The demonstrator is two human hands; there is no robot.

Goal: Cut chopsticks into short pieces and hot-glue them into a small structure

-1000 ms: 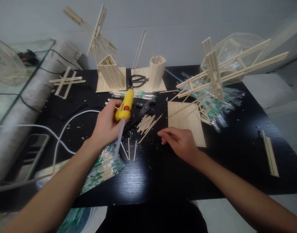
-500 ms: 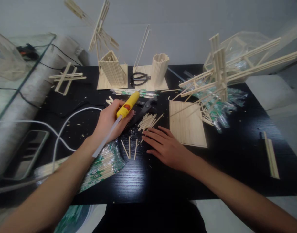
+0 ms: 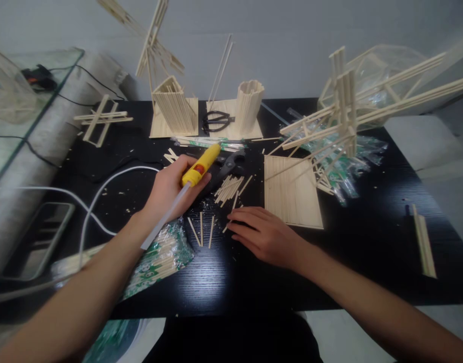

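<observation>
My left hand [image 3: 170, 187] is wrapped round a yellow hot glue gun [image 3: 201, 165], its nozzle pointing away and a translucent glue stick [image 3: 165, 217] sticking out of its back. My right hand [image 3: 267, 234] is low over the black table, fingers bent and drawn together on a short wooden stick [image 3: 235, 200]; the thumb is mostly hidden. Just beyond those fingers lies a small pile of cut sticks [image 3: 228, 189]. Between the hands, three short sticks [image 3: 201, 229] lie apart. Dark-handled pliers [image 3: 231, 164] rest beside the glue gun, partly hidden by the left hand.
A flat stick panel [image 3: 293, 194] and a tall stick structure [image 3: 344, 111] stand on the right. Two stick towers [image 3: 174, 108] [image 3: 249, 107] on bases are at the back, with black cutters [image 3: 216, 121]. A stick bag [image 3: 163, 257], white cable [image 3: 98, 189] and phone [image 3: 40, 242] lie left.
My right hand has shifted slightly right, its fingers drawing together on a short stick pulled away from the pile. The left hand holds the glue gun almost as before.
</observation>
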